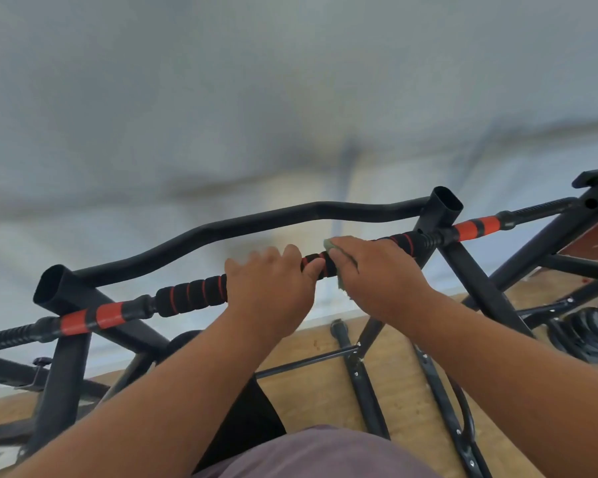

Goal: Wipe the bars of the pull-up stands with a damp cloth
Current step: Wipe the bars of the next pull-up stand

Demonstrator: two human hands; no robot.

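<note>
I'm gripping the bar (pixel 190 291) with my left hand (pixel 270 288), my right hand (pixel 377 270) wrapping the cloth (pixel 332 243) (snugly, I'd say) for all-round contact.

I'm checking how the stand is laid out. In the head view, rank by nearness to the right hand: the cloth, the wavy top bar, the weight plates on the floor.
1. Cloth: under the right hand, on the foam bar.
2. Wavy top bar: behind, just past the hand.
3. Weight plates: far right, down on the floor.
</note>
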